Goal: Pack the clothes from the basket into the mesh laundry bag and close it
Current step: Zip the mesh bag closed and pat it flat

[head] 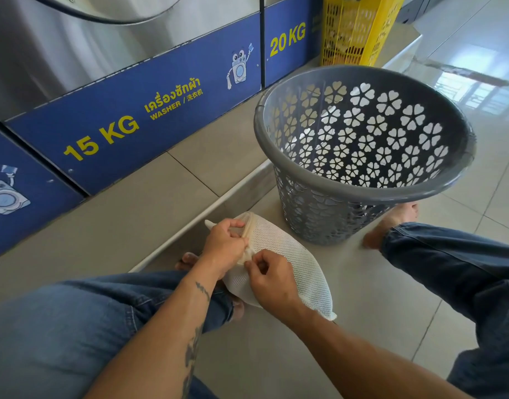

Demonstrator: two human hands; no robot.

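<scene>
A white mesh laundry bag (293, 260), stuffed full, lies on the tiled floor between my knees. My left hand (226, 243) pinches the bag's beige zipper edge near its top end. Just below it, my right hand (272, 279) pinches the same edge; the zipper pull is hidden under the fingers. The grey plastic basket (362, 194) with flower-shaped holes stands upright just beyond the bag, to the right. No clothes show inside it.
Washers with blue panels marked 15 KG and 20 KG line a raised tiled step (149, 203) on the left. A yellow crate (359, 30) stands behind the basket. My jeans-clad legs and bare feet flank the bag. Shiny tiled floor (391, 312) stretches right.
</scene>
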